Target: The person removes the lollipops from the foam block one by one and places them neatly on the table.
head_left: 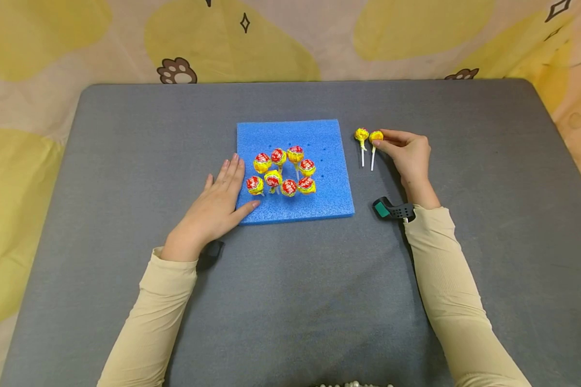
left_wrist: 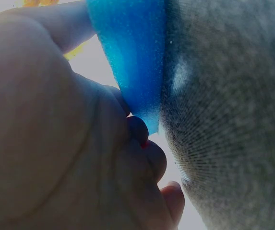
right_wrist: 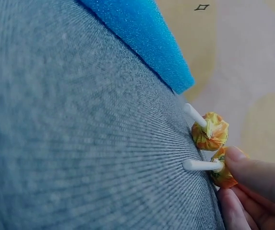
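Observation:
A blue foam block [head_left: 290, 212] lies on the grey table, with several yellow-and-red wrapped lollipops [head_left: 289, 187] standing on it. My left hand [head_left: 213, 209] rests at the block's left edge, fingers straight, thumb on its front left corner; the left wrist view shows the palm [left_wrist: 55, 134] beside the foam [left_wrist: 137, 52]. To the right of the block, my right hand [head_left: 409, 156] pinches the head of a lollipop [head_left: 376, 136] between thumb and finger. Another lollipop [head_left: 361, 135] lies just left of it. In the right wrist view the held lollipop's white stick [right_wrist: 199, 165] points away from the fingertips.
The grey table [head_left: 290, 301] extends around the block. Small holes show in the foam behind and right of the standing lollipops. A patterned yellow cloth [head_left: 271, 48] hangs beyond the back edge. A black strap with a green part [head_left: 382, 208] is at my right wrist.

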The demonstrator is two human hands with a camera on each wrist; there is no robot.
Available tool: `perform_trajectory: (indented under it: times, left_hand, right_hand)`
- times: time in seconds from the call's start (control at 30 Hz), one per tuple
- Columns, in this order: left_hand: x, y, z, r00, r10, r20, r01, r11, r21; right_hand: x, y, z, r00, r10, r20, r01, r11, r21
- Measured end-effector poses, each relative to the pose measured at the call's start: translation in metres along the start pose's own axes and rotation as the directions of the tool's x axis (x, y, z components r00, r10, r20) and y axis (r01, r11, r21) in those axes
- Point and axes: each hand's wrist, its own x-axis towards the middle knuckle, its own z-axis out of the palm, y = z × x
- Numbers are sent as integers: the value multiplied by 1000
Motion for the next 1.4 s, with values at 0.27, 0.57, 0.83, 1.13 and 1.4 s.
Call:
perform_trajectory:
  times: [0.27, 0.57, 0.83, 1.13, 1.4]
  left_hand:
    - [0, 1, 0, 1000, -5, 1, 5, 1000, -10]
    - [1, 0, 1, 1000, -5, 5, 5, 1000, -8]
    - [1, -1, 1, 1000, -3, 4, 3, 1000, -5]
    - [1, -1, 1, 1000, 1, 0, -1, 1000, -4]
    - [1, -1, 1, 1000, -6, 5, 6, 1000, -3]
  right_hand:
    - [0, 0, -2, 1000, 14, -2, -13, 997, 78]
    - [2, 2, -1, 1000, 7, 18, -8, 998, 66]
    - [1, 0, -1, 998, -25, 53, 24, 1000, 16]
    - [1, 0, -3, 999, -2, 40, -5, 985, 172]
    - [4, 2, -7, 998, 65, 27, -70, 891, 449]
